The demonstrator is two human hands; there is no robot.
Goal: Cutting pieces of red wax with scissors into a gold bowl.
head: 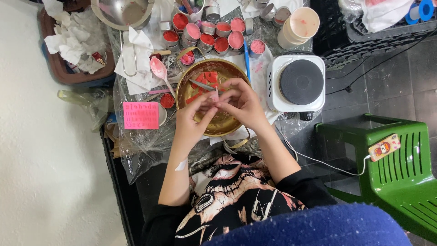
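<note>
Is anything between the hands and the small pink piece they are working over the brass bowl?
Nothing visible does. The left hand and right hand meet over the brass bowl, fingertips pinching the small pink piece directly. The metal blade lies in the bowl just beyond the fingers, not between them and the piece.

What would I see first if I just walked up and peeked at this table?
Probably the round brass-coloured metal bowl in the middle, with red chunks inside, and the left hand and right hand meeting over it around a small pale pink piece. Behind it sits a cluster of little round tins filled with red and pink wax. To the right stands a white hotplate with a dark round top.
</note>
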